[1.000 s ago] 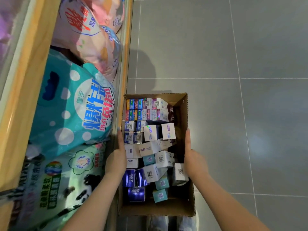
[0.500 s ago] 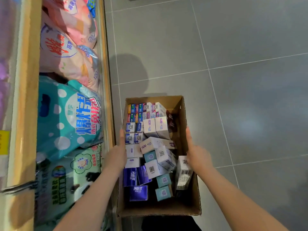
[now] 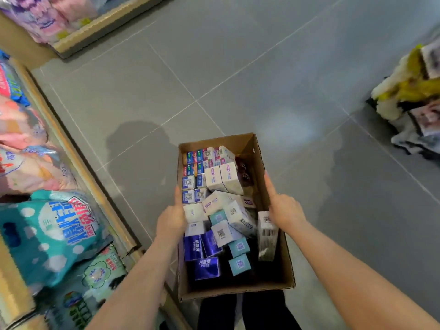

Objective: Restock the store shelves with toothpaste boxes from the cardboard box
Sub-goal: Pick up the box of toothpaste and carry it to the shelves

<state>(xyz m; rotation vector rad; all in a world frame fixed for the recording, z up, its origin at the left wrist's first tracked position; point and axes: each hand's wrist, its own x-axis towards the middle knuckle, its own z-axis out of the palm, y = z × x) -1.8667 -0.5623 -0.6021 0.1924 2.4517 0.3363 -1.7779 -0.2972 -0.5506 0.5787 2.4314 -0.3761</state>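
Both hands, left hand (image 3: 171, 220) and right hand (image 3: 284, 208), grip the cardboard box (image 3: 278, 270) walls; keep it level so toothpaste boxes (image 3: 223, 179) stay put.

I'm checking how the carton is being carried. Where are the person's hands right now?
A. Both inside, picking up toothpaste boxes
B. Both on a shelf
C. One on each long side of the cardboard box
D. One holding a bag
C: the left hand and right hand grip opposite side walls of the cardboard box.

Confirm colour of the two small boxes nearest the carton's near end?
Teal small boxes, each with a QR-style label; head view.
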